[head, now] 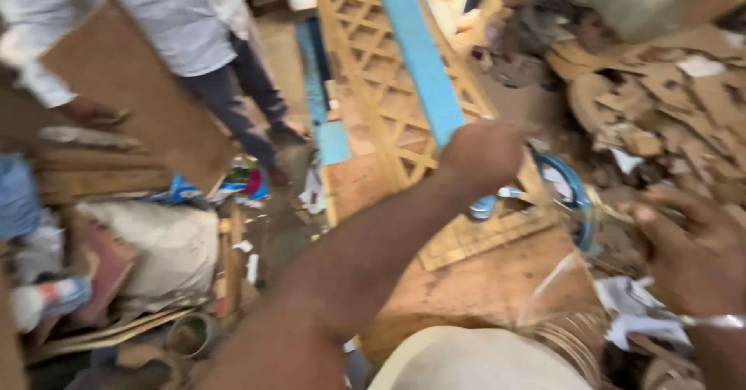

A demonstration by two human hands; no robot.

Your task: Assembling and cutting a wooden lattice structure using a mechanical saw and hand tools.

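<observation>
The view is blurred by motion. My left hand [483, 155] reaches forward and is closed on the lower end of a long blue strip [420, 52], which slants up over a wooden lattice panel [381, 87]. My right hand [691, 254], with a metal bangle at the wrist, hovers at the right edge with fingers apart and nothing in it. A blue ring-shaped object [573, 196] lies between the two hands, just right of my left hand. The lattice rests on a brown board [482, 281].
Another person in a white shirt stands at the top left holding a brown board [132, 95]. A heap of wood scraps [660, 102] fills the right. A white sack [167, 246], a small tin [190, 334] and planks lie at the left; a clear bag [567, 320] lies near me.
</observation>
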